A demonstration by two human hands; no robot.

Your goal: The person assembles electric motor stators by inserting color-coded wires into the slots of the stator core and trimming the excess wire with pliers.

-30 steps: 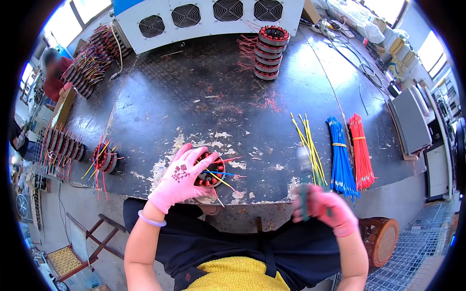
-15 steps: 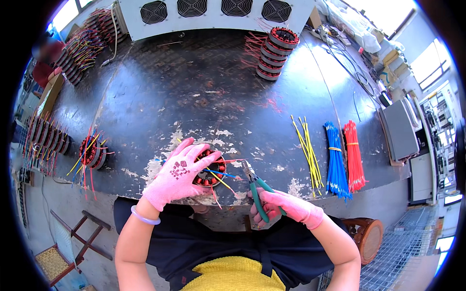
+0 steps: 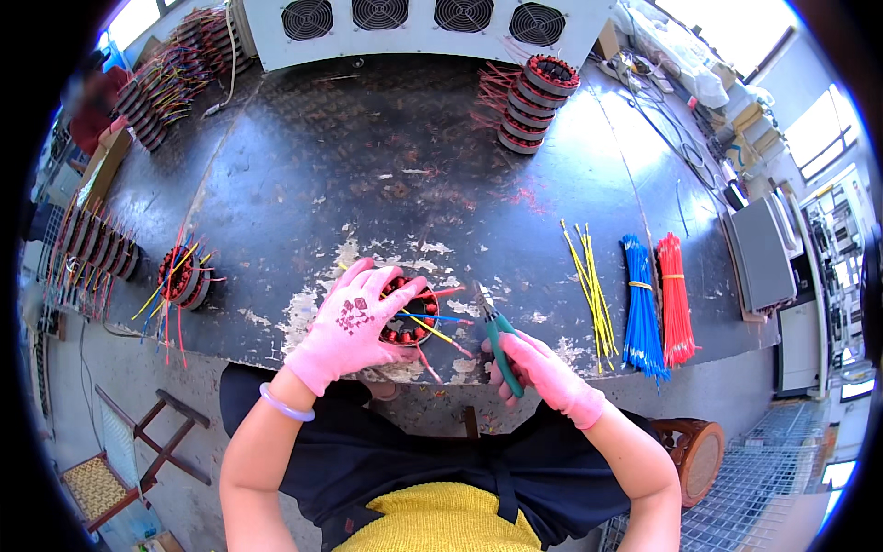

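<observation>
A ring-shaped motor stator (image 3: 429,305) with red windings lies near the table's front edge. My left hand (image 3: 345,329), in a pink glove, holds it from the left, its fingers over the top. From the ring a red wire (image 3: 451,291), a blue wire (image 3: 446,319) and a yellow wire (image 3: 443,337) stick out to the right. My right hand (image 3: 544,373), gloved too, is closed around green-handled pliers (image 3: 498,331). Their jaws point up and away from me, just right of the wire ends and apart from them.
Yellow wires (image 3: 589,294), a blue wire bundle (image 3: 641,304) and a red wire bundle (image 3: 675,304) lie on the right. Left stand wired stators (image 3: 184,279) and a longer row (image 3: 99,247). A stator stack (image 3: 532,106) rises behind, before a fan-fronted cabinet (image 3: 423,41). Another person (image 3: 92,115) is far left.
The pliers' handles have come closer together, and the tool has turned more upright and shifted slightly right of the wires. My left hand stays on the stator. The whole view has shifted slightly.
</observation>
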